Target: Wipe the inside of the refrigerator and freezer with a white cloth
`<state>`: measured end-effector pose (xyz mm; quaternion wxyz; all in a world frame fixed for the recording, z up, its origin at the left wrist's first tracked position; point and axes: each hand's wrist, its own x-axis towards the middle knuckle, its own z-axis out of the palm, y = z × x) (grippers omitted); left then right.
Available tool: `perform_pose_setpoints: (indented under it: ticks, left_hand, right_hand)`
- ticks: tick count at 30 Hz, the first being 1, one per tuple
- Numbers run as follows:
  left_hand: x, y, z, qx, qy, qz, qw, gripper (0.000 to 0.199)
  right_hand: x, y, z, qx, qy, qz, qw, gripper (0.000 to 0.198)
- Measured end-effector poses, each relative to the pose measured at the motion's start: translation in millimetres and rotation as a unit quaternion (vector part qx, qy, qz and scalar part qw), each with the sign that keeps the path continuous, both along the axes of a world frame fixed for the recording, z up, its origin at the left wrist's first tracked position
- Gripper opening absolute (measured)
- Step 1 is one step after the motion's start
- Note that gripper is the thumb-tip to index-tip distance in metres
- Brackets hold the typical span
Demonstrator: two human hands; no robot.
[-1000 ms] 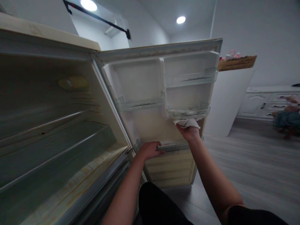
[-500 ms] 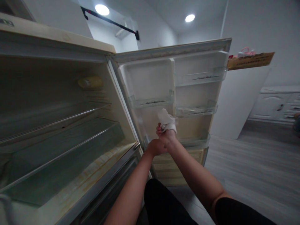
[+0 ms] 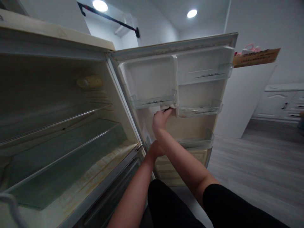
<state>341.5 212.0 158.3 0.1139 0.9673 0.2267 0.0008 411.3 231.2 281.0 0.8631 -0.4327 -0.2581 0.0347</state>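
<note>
An empty fridge stands open, its door (image 3: pixel 166 79) swung out in front of me with several clear door bins. My right hand (image 3: pixel 160 120) presses a white cloth (image 3: pixel 155 109) against the underside of the upper left door bin (image 3: pixel 152 102). My left hand (image 3: pixel 155 148) rests at the lowest door bin (image 3: pixel 197 142), mostly hidden behind my right forearm; its fingers cannot be seen.
The fridge interior (image 3: pixel 59 126) on the left has glass shelves and a stained floor. A white cabinet (image 3: pixel 239 98) with a cardboard box (image 3: pixel 256 56) on top stands right of the door. White drawers (image 3: pixel 282 103) line the far wall across a grey wooden floor.
My right hand has carried the cloth from under the right middle bin leftward, then up under the left bin. My left hand stayed at the lowest bin.
</note>
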Motion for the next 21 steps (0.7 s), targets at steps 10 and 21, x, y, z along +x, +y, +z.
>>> perform_pose_setpoints:
  ticks: [10, 21]
  left_hand:
    - [7, -6, 7.6, 0.074, 0.031, -0.031, 0.996, 0.064]
    - [5, -5, 7.8, 0.103, 0.019, -0.065, 0.992, 0.061]
  right_hand:
    - [56, -44, -87, -0.357, -0.644, -0.147, 0.660, 0.056]
    - [188, -167, -90, -0.420, -0.767, -0.214, 0.434, 0.043]
